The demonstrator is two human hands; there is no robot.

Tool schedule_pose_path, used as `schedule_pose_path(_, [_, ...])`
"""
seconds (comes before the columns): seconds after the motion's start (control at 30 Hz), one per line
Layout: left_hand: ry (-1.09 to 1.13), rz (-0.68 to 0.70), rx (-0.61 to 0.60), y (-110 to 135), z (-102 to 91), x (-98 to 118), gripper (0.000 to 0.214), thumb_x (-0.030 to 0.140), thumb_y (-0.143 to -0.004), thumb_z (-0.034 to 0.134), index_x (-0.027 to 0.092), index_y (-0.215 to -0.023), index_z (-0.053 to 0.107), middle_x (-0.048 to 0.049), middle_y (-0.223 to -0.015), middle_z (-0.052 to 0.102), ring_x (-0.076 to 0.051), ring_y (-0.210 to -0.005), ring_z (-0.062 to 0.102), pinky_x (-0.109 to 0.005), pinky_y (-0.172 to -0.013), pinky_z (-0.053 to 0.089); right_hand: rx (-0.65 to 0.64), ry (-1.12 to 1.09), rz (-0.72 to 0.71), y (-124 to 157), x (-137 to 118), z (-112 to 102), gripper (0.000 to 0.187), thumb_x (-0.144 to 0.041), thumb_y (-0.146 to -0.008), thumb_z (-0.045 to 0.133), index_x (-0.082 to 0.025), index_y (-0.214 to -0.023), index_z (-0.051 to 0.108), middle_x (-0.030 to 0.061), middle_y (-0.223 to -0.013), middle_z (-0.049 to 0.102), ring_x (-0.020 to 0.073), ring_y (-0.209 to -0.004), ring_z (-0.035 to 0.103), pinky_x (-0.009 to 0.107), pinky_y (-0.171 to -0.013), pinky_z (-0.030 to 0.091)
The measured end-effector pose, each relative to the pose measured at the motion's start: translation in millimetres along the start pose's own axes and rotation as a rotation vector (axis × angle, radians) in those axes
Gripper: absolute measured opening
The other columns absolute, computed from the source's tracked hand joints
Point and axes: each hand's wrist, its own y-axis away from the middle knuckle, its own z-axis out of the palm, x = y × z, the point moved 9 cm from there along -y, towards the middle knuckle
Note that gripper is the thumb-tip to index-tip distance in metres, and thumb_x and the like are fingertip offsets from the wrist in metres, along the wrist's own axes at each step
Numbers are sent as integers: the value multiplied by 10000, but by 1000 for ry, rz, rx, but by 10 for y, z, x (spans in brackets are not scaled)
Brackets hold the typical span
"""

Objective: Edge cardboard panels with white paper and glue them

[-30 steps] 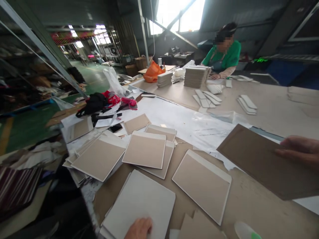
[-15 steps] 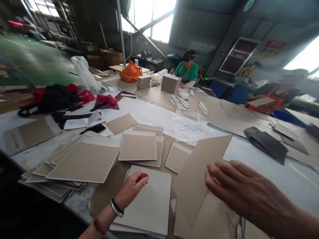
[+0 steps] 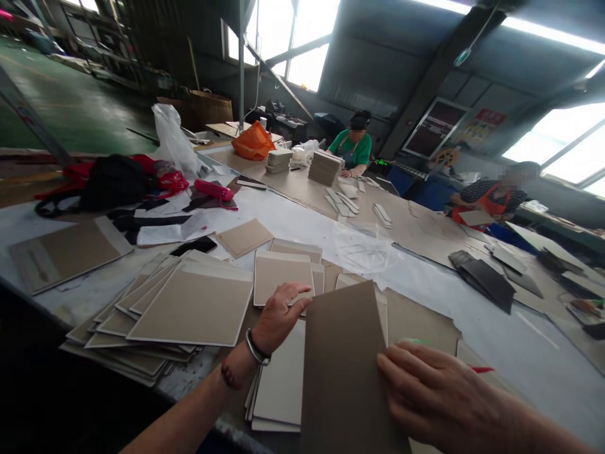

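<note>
My right hand (image 3: pixel 425 384) grips the right edge of a brown cardboard sheet (image 3: pixel 347 372), its fingertips on the edge. The sheet is raised and tilted over the table, partly covering a stack of pale boards (image 3: pixel 278 384). My left hand (image 3: pixel 283 309) is at the sheet's upper left corner, thumb and forefinger apart. Whether it touches the corner I cannot tell. Just behind this hand lies a beige panel with a pale border (image 3: pixel 278 268). To its left, a fanned pile of similar panels (image 3: pixel 193 309) spreads toward the table edge.
Pink pouch (image 3: pixel 212 190), black bag (image 3: pixel 113 183) and clear plastic bag (image 3: pixel 172 139) lie at the left. Dark boards (image 3: pixel 482 277) rest at the right. Two people work across the table: one in green (image 3: pixel 352 148), one in an orange apron (image 3: pixel 486 202).
The brown sheet has swung up and left with my right hand, now hiding part of the pale stack. My left hand has moved forward and right, its thumb and forefinger parting.
</note>
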Motion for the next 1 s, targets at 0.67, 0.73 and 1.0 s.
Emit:
schedule_pose_path(0.67, [663, -618, -5, 376, -13, -412, 337, 356, -496, 782, 124, -630, 578, 10, -594, 586, -93, -594, 518, -213, -592, 410, 80, -134, 1097, 1272, 958, 485, 202, -280, -882, 399, -205, -955, 571, 65, -905, 622, 167, -810, 586, 307, -729, 480])
schedule_pose_path(0.73, [669, -646, 80, 446, -73, -466, 345, 346, -476, 791, 125, -640, 583, 13, -593, 595, -97, -609, 538, -209, -605, 428, 198, -331, 1443, 1734, 782, 748, 232, -364, -866, 414, -192, -879, 570, 60, -813, 623, 166, -711, 593, 309, -670, 496])
schedule_pose_path(1.0, [671, -773, 286, 887, 2, -710, 380, 331, -449, 801, 123, -685, 589, 7, -611, 634, -105, -619, 574, -223, -638, 465, 303, -1085, 1589, 1634, -464, 1629, 380, -454, -891, 271, -207, -743, 520, -7, -622, 550, 124, -521, 533, 262, -522, 477])
